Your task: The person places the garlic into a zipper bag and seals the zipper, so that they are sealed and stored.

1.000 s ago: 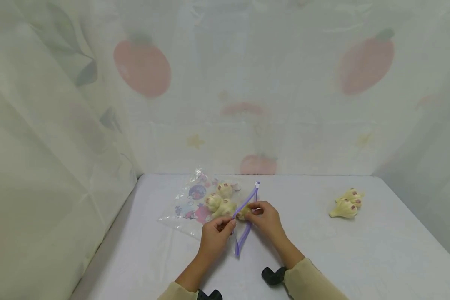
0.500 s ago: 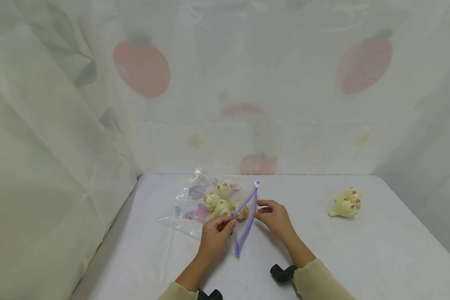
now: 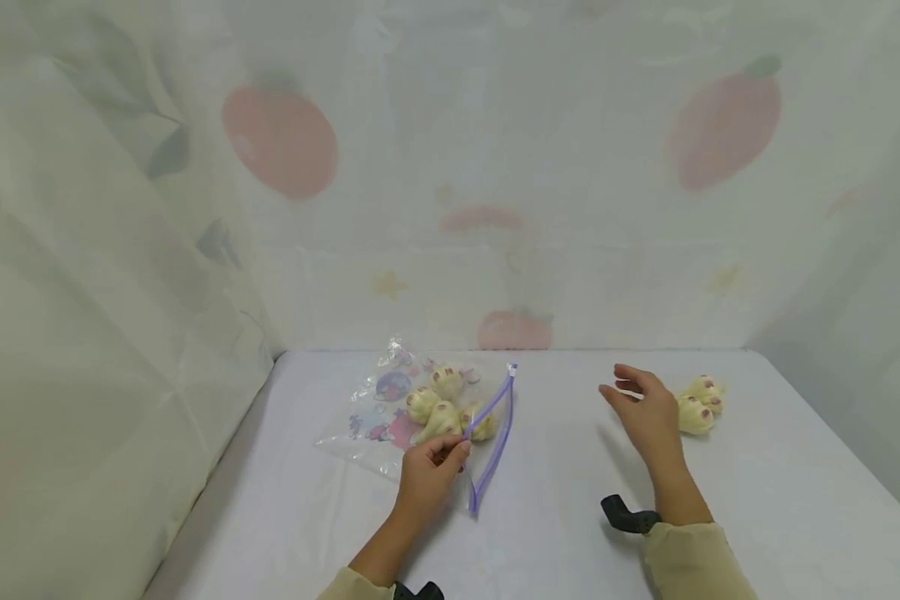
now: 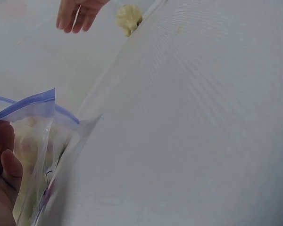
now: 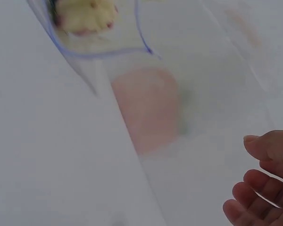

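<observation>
A clear zip bag (image 3: 371,433) with printed pictures and a purple zip edge (image 3: 498,450) lies on the table, its mouth spread apart toward the right. Several pale garlic bulbs (image 3: 440,421) with purplish marks are inside it, one close to the mouth. My left hand (image 3: 426,477) pinches the near side of that mouth between thumb and fingers. Over the table to the right, my right hand (image 3: 648,417) is raised with thumb and fingers apart, holding nothing. Just beyond it lie loose garlic bulbs (image 3: 696,415), partly covered by the hand in the head view.
A white-covered table (image 3: 562,500) stretches under everything. Behind it hangs a pale curtain (image 3: 607,250) printed with fruit, and another curtain (image 3: 120,333) closes the left side. Dark wrist mounts (image 3: 630,517) stick out from the sleeves.
My right hand has let go of a garlic bulb in the bag's mouth and swung right toward the loose bulbs. My left hand keeps its pinch on the bag.
</observation>
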The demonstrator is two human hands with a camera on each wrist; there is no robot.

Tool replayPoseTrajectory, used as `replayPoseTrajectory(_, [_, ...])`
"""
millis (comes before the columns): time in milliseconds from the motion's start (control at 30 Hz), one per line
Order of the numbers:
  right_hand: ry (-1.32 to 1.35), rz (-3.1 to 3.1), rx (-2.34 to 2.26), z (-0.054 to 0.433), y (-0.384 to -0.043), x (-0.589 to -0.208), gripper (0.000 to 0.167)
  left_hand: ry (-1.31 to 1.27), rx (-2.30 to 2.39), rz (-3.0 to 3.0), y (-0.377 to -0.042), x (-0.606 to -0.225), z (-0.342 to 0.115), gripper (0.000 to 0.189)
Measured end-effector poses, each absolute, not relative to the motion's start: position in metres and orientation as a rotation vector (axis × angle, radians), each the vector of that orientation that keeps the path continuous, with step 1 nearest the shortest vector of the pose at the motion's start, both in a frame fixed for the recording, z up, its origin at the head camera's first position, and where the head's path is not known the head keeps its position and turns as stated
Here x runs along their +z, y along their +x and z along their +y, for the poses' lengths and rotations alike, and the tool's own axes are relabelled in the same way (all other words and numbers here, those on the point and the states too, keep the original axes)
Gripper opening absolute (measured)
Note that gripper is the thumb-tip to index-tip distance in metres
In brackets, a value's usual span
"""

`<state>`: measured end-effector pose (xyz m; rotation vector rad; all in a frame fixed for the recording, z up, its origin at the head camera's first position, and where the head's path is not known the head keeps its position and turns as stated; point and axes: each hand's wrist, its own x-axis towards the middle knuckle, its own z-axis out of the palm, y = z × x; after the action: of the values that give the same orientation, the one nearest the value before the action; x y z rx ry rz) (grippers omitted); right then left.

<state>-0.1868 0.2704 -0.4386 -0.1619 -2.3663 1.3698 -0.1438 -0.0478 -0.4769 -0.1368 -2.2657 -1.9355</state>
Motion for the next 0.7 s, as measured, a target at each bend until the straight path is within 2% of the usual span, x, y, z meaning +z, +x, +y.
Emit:
replayPoseTrajectory(367, [-0.466, -2.458, 1.154, 0.341, -0.176, -0.432, 0.054, -0.212, -1.932, -2.219, -0.145, -0.483, -0.052, 0.017])
replayPoseTrajectory(700, [-0.432, -2.646, 0.952, 0.366, -0.176, -0.455, 0.060, -0.175, -1.990, -2.222, -0.147, -0.485, -0.051, 0.017])
